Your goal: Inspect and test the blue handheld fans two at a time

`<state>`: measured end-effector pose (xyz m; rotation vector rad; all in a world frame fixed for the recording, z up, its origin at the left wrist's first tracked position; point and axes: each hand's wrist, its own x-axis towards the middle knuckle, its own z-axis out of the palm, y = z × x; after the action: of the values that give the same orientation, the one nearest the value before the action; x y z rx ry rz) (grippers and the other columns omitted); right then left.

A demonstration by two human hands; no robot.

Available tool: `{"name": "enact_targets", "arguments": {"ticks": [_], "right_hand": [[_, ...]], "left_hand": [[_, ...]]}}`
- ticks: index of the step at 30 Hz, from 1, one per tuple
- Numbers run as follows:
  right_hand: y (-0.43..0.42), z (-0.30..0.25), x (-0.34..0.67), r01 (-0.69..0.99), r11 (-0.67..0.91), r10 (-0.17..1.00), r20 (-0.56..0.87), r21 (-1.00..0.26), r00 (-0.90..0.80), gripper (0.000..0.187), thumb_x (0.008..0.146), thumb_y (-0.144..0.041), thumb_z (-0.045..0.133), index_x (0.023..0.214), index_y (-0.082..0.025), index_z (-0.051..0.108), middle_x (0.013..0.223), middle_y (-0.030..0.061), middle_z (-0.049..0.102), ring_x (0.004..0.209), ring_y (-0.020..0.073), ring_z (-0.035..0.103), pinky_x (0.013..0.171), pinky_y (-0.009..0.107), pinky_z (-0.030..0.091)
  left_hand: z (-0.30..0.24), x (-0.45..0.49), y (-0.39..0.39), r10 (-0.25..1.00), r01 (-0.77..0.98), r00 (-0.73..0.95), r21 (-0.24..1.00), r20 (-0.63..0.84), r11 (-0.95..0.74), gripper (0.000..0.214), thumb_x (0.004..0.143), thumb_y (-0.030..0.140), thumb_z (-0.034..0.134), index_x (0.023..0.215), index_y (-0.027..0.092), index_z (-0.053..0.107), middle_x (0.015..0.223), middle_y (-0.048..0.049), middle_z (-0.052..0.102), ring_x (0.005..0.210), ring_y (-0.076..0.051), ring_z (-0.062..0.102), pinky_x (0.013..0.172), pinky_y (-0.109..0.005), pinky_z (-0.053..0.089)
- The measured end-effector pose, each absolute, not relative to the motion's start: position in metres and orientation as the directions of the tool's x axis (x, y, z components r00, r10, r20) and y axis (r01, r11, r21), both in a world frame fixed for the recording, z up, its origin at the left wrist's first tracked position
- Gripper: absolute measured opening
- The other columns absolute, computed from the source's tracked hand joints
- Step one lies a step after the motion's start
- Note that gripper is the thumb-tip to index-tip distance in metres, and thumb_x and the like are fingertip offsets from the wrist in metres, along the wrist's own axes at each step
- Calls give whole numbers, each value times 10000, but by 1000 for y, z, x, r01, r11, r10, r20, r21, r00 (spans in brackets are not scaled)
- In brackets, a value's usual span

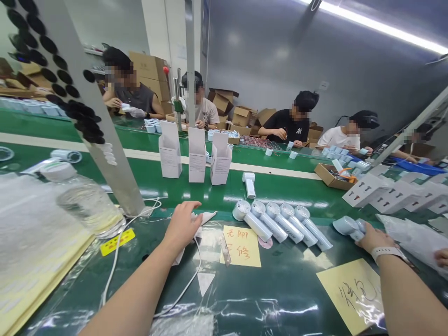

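My left hand (184,224) curls over a white object whose kind I cannot make out, mostly hidden beneath the hand and forearm. A white cable (199,261) runs by it. On the right, my right hand (374,238) has its fingers closed around a light-blue handheld fan (345,225) with a round head, held just above or on the bench. Between my hands several similar fans (276,226) lie slanted side by side, heads pointing away. One more fan (249,184) lies on the green belt behind them.
White boxes (197,161) with raised flaps stand on the belt (154,186). Yellow notes (241,245) lie on the bench. A water bottle (87,200) and slanted post (105,135) are left. At right are a plastic bag (416,238), another person's hand (441,256) and more boxes. Co-workers sit opposite.
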<state>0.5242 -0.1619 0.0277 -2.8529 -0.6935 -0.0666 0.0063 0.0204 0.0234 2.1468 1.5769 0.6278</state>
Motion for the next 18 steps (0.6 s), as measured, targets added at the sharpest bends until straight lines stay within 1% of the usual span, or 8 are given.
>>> {"name": "enact_targets", "arguments": {"ticks": [2, 4, 6, 8, 11, 13, 16, 18], "right_hand": [[-144, 37, 515, 452, -881, 435, 137, -138, 890, 497, 782, -165, 574, 1275, -184, 635, 1357, 351, 552, 1361, 499, 458, 957, 677, 416], [-115, 48, 500, 491, -864, 472, 164, -110, 866, 476, 820, -178, 541, 1284, -126, 639, 1378, 383, 509, 1382, 515, 416, 966, 683, 401], [-76, 55, 476, 586, -804, 571, 147, -96, 808, 503, 818, -207, 583, 1311, -122, 631, 1373, 346, 534, 1358, 507, 447, 994, 645, 410], [-33, 53, 441, 712, -694, 707, 87, -107, 702, 485, 824, -216, 610, 1305, -168, 645, 1302, 250, 627, 1301, 460, 524, 1016, 608, 426], [26, 39, 377, 866, -462, 884, -20, -190, 467, 331, 907, -280, 612, 1227, -244, 687, 1200, 113, 702, 1181, 313, 631, 1019, 486, 481], [54, 29, 337, 912, -325, 945, -71, -250, 318, 296, 956, -345, 611, 1221, -224, 664, 1230, 85, 679, 1112, 243, 653, 972, 436, 526], [74, 27, 299, 922, -257, 966, -106, -290, 236, 292, 963, -362, 631, 1181, -168, 642, 1202, 82, 669, 1020, 209, 669, 889, 430, 567], [76, 35, 292, 915, -267, 964, -72, -303, 258, 178, 943, -301, 642, 1035, -161, 704, 1072, 84, 715, 961, 220, 688, 878, 416, 562]], "left_hand": [[24, 9, 16, 927, 720, 372, 615, 49, -322, 383, 885, 295, 479, 1224, 183, 618, 1209, -97, 679, 1133, -244, 623, 981, -349, 478], [25, 10, 14, 910, 758, 413, 570, -43, -317, 295, 877, 295, 520, 1118, 210, 669, 1110, -74, 718, 1074, -239, 645, 927, -331, 487], [26, 7, 15, 934, 835, 346, 483, -87, -264, 237, 883, 283, 520, 1030, 208, 691, 1047, -86, 732, 1059, -266, 647, 906, -360, 478], [27, 3, 17, 965, 881, 246, 436, -93, -183, 253, 897, 273, 490, 1031, 185, 685, 1036, -118, 731, 1044, -304, 646, 899, -416, 466], [29, -4, 18, 985, 896, 166, 426, -57, -126, 281, 894, 270, 486, 1080, 166, 670, 1077, -156, 713, 1094, -351, 610, 939, -496, 426], [29, -5, 16, 989, 892, 147, 433, -6, -130, 289, 894, 270, 492, 1104, 174, 664, 1132, -159, 692, 1167, -359, 562, 984, -515, 388], [29, -4, 11, 987, 833, 134, 529, 93, -163, 266, 885, 246, 506, 1092, 195, 665, 1179, -155, 662, 1207, -353, 507, 1015, -519, 352], [27, -2, 8, 980, 743, 121, 640, 158, -195, 234, 857, 201, 526, 1039, 198, 674, 1169, -163, 652, 1201, -362, 486, 1020, -544, 332]]}}
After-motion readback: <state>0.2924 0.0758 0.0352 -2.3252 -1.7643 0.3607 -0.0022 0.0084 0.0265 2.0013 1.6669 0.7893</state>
